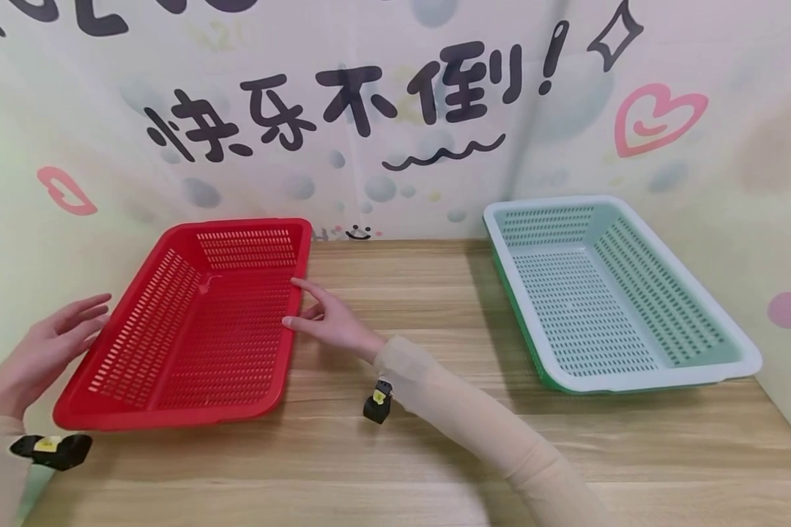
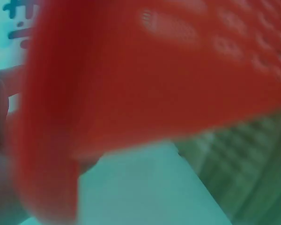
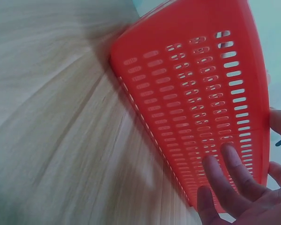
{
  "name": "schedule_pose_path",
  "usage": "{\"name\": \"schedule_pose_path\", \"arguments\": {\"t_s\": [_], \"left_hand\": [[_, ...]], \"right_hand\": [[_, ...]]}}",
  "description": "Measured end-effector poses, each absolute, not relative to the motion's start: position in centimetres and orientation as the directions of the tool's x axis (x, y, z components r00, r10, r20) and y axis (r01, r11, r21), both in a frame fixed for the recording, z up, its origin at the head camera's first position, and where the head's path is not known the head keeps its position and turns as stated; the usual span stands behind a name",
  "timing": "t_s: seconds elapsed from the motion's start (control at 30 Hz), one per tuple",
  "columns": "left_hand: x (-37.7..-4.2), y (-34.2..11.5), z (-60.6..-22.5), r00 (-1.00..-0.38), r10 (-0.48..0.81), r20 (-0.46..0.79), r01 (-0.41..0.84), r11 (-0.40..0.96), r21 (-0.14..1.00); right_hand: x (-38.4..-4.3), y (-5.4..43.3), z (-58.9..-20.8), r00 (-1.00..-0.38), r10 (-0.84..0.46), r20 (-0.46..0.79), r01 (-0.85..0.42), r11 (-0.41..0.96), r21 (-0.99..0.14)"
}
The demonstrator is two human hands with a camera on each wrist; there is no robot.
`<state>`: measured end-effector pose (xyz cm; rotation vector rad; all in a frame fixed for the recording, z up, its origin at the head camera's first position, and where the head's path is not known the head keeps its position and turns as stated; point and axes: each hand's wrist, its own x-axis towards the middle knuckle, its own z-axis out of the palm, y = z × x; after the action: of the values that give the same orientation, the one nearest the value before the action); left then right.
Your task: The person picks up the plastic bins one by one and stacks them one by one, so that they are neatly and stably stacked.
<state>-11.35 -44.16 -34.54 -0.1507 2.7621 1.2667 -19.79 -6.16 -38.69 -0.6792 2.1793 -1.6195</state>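
Observation:
A red rectangular basket (image 1: 171, 419) with slotted walls stands on the left of the table, and nothing lies in it. My right hand (image 1: 332, 318) holds its right rim, with thumb and index finger over the edge. In the right wrist view the other fingers (image 3: 229, 187) spread along the basket's outer wall (image 3: 187, 23). Beside the left rim is my left hand (image 1: 53, 351), its fingers loosely extended toward the basket. The left wrist view is blurred, and the red rim (image 2: 51, 117) covers most of that hand.
To the right stands a pale basket (image 1: 659, 379) with green showing beneath its rim. Both baskets sit on a wood-grain table (image 1: 395, 454). A printed cloth (image 1: 382, 88) with lettering and hearts closes off the back and sides.

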Motion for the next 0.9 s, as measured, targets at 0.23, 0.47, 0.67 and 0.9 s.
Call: {"name": "schedule_pose_path", "arguments": {"t_s": [0.23, 0.47, 0.67, 0.9], "left_hand": [[-11.4, -44.9, -35.7, -0.981, 0.018, -0.196, -0.168, 0.442, 0.881], [-11.2, -44.9, -36.2, -0.978, -0.001, -0.208, -0.206, 0.146, 0.968], [-11.0, -44.4, -36.0, -0.985, 0.031, -0.172, -0.168, 0.104, 0.980], [-10.6, -44.0, -35.8, -0.990, 0.066, -0.125, -0.114, 0.148, 0.982]], "right_hand": [[-19.8, -6.3, -38.6, -0.828, -0.561, 0.004, -0.164, 0.235, -0.958], [-19.9, -6.2, -38.6, -0.820, -0.572, 0.018, -0.159, 0.198, -0.967], [-20.2, -5.6, -39.1, -0.818, -0.573, 0.041, -0.132, 0.118, -0.984], [-20.4, -4.4, -39.3, -0.798, -0.601, 0.052, -0.124, 0.079, -0.989]]}}
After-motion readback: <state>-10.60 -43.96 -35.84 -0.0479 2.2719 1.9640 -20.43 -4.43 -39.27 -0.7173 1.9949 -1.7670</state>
